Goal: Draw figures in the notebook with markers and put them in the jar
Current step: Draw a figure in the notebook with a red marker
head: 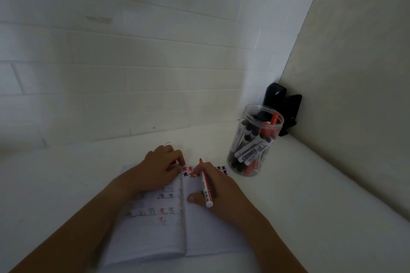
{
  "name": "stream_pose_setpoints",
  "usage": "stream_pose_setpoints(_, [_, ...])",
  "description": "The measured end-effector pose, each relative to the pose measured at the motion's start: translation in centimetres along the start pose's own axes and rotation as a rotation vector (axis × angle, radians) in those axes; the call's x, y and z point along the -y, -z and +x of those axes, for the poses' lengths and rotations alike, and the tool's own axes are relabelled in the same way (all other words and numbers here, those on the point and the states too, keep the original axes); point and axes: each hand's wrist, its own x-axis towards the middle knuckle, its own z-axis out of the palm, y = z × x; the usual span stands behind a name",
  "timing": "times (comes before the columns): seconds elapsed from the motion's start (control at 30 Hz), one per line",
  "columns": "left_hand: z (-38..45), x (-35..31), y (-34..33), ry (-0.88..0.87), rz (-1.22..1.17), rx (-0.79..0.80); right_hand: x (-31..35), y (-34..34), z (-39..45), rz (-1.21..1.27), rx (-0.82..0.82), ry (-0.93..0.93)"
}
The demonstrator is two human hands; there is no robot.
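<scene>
An open notebook (155,235) lies on the white table, its pages carrying small red and black figures. My right hand (218,190) grips a red marker (205,186), whose tip points away from me at the top of the right page. My left hand (163,167) rests on the top of the left page with curled fingers; something red shows under the fingertips, but I cannot tell what it is. A clear plastic jar (255,139) stands open to the right of the notebook, holding several black and red markers.
A black object (286,104) stands in the corner behind the jar. A white brick wall runs along the back and a beige panel (355,73) closes the right side. The white table (299,206) stretches to the right of the notebook.
</scene>
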Motion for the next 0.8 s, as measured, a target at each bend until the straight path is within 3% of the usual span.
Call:
stream_pose_setpoints(0.13, [0.2,0.1,-0.3,-0.009,-0.072,-0.029,0.3,0.6,0.2,0.041,-0.033,0.022])
stream_pose_setpoints(0.27, [0.5,0.0,-0.3,-0.017,-0.152,-0.062,1.2,0.4,0.6,0.302,-0.249,0.052])
stream_pose_setpoints(0.47, [0.8,0.0,-0.4,0.061,-0.21,-0.068,1.6,-0.1,0.9,0.652,-0.272,-0.153])
stream_pose_setpoints(0.8, [1.1,0.1,-0.6,0.048,-0.248,-0.09,1.6,-1.8,1.0,0.505,-0.325,-0.221])
